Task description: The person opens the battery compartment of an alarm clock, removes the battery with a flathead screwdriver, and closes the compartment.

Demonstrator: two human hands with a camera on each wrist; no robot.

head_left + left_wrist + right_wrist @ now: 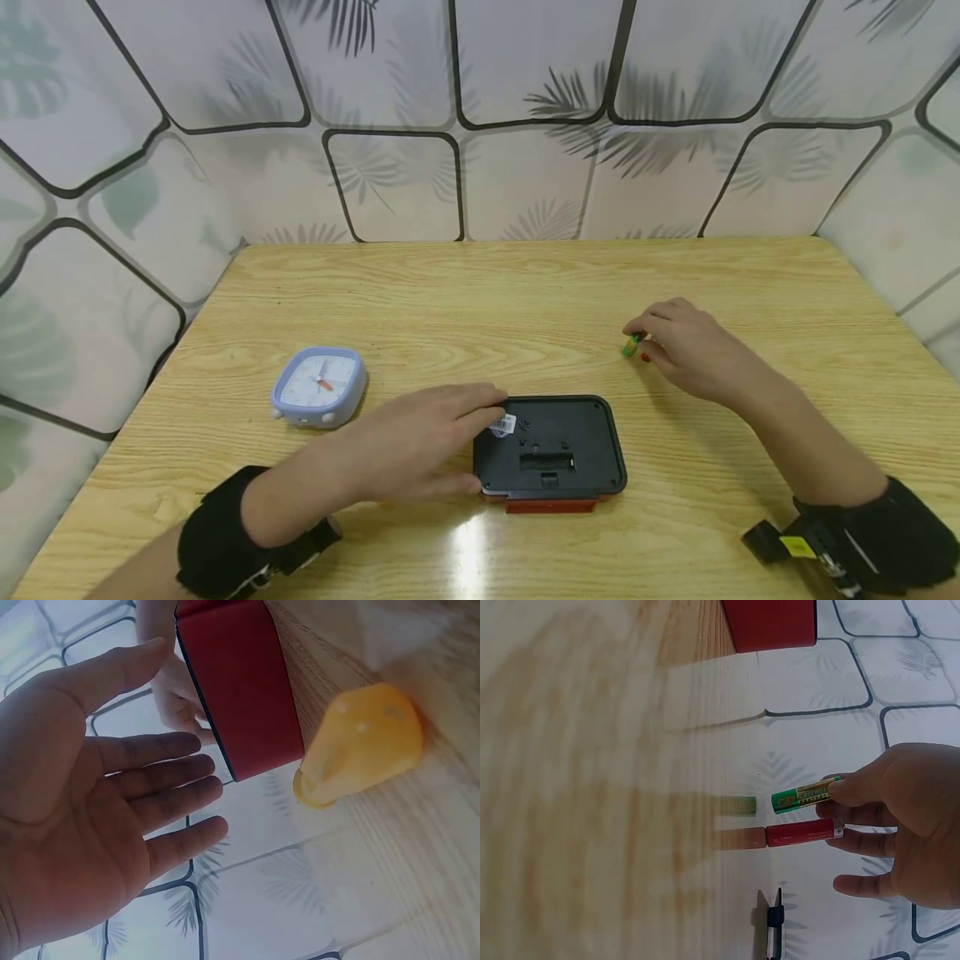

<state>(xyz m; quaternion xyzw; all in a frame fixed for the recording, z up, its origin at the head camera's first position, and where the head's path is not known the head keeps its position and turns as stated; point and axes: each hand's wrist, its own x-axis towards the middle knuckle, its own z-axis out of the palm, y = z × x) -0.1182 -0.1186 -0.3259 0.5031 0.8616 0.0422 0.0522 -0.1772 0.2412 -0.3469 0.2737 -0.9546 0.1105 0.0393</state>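
Note:
My left hand rests at the left edge of a red device with a black back, its fingers straight. The device lies back side up, with a sticker and an uncovered battery slot. Farther right, my right hand pinches a green battery between thumb and index finger, close over the table. A red battery stands upright on the table just beside the green one, near the other fingers.
A blue alarm clock stands at the left. In the left wrist view a yellow rounded object sits beside the device, mostly hidden by my left hand in the head view. A small black piece is on the table near my right hand.

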